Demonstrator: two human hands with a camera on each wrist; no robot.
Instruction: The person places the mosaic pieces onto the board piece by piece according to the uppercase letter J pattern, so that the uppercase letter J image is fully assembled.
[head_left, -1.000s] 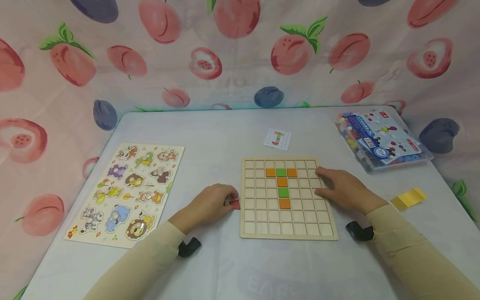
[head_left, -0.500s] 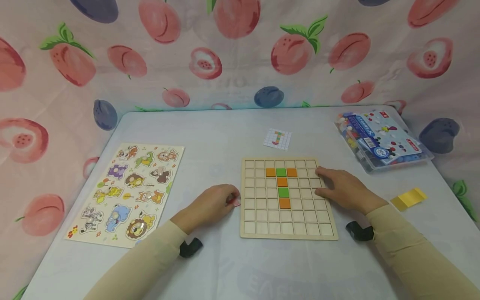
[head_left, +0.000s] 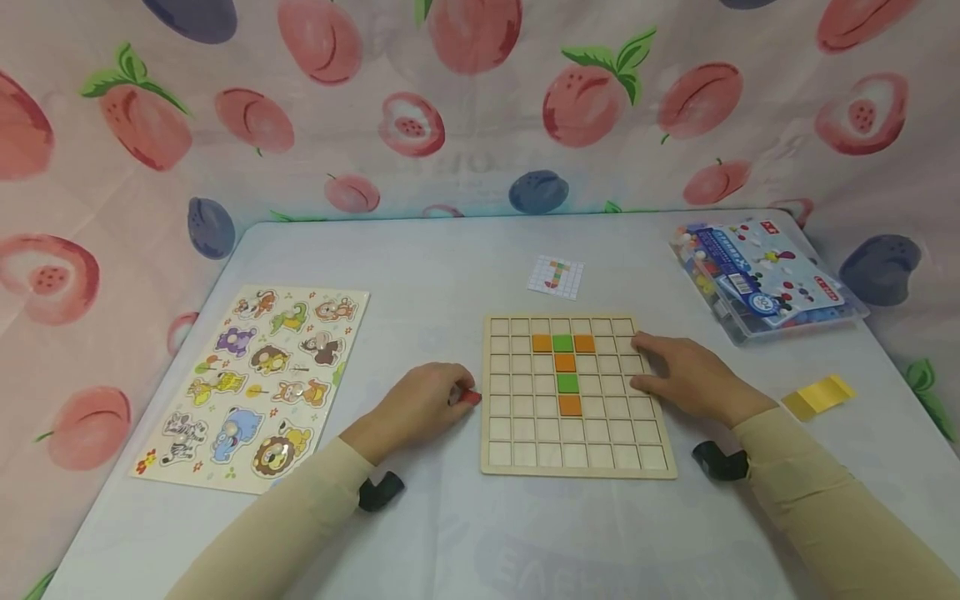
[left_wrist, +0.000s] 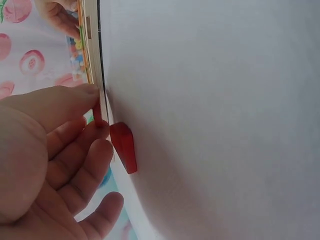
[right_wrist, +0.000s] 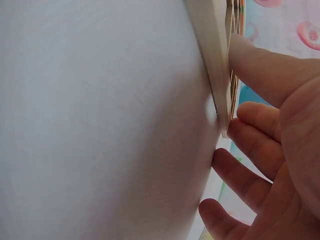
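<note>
My left hand [head_left: 422, 406] is just left of the wooden grid board [head_left: 577, 476]. Its thumb and fingertip pinch a small red tile [left_wrist: 97, 112], whose red edge also shows in the head view. A second red piece [left_wrist: 123, 148] lies by the fingertips at the board's edge in the left wrist view. On the board, orange tiles [head_left: 570, 405] and green tiles [head_left: 567, 383] form a T shape. My right hand [head_left: 693, 377] touches the board's right edge, the thumb over the rim and the other fingers loosely extended beside it.
A small pattern card [head_left: 556, 277] lies behind the board. At left is an animal puzzle board [head_left: 255, 383]. A clear plastic case [head_left: 772, 279] of colourful pieces stands at back right, with a folded yellow paper [head_left: 817, 397] nearer the right forearm.
The red tile at the left fingertips has turned: it looked pale half a second ago and shows red now. The left hand has shifted very slightly; the right hand stays at the board.
</note>
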